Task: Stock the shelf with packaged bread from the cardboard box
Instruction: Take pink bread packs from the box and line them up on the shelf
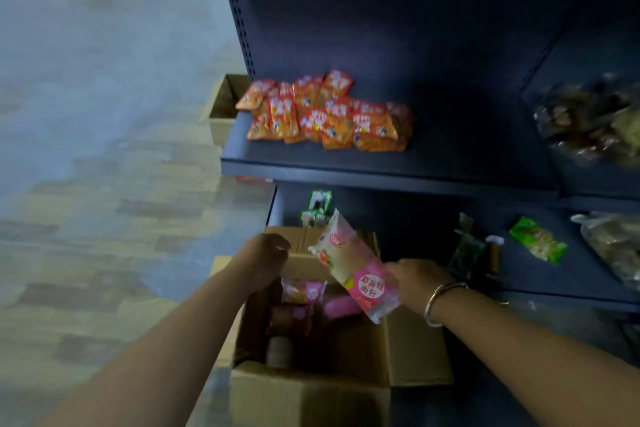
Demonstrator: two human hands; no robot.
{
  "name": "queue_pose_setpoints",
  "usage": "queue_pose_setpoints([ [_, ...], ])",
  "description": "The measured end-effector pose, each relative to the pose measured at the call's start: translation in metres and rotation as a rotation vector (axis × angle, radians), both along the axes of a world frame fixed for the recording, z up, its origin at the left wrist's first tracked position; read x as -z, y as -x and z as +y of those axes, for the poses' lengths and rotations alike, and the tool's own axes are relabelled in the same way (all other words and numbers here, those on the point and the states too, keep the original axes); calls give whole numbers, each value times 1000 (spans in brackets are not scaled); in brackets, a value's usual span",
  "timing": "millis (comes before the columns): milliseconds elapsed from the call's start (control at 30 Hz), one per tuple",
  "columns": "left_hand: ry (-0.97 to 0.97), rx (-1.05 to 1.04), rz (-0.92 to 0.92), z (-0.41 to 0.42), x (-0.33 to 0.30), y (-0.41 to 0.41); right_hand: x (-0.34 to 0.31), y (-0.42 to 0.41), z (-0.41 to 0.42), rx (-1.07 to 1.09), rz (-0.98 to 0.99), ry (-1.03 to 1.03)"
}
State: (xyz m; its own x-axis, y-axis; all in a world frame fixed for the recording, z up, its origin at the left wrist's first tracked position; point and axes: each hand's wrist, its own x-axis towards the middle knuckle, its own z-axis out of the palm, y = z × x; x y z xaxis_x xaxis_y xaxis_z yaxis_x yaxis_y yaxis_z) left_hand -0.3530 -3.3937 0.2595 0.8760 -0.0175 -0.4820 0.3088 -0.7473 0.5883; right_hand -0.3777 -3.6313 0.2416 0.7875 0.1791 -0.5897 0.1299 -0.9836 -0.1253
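A heap of orange snack packets (325, 114) lies above; green packets (538, 240) lie lower; a second carton (221, 107) stands on the wood-pattern floor (86, 218).

Head view, looking down, close range
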Motion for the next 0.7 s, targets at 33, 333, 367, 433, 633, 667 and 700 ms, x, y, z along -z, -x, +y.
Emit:
queue_pose_setpoints([
  [33, -16, 23, -40, -2, -29, -4, -32, -3, -2, -12, -26, 17],
  [333, -56, 177, -339, -17, -248, -21, -254, -20, -13, -183, -302, 247],
  [367, -37, 168, -379, -18, -266, -23, -274, -19, -15, -183, -360, 245],
  [433, -23, 199, -453, -21, -299, -25, -311, -16, -20, -170, -485, 218],
  [633, 2, 316, -604, -40, -368, -39, -398, -11, -27, -121, -785, 131],
  [667, 13, 351, -637, -45, -376, -42, -407, -11, -28, -117, -824, 121],
  [700, 14, 401, -667, -51, -384, -45, -414, -12, -29, -111, -861, 106],
])
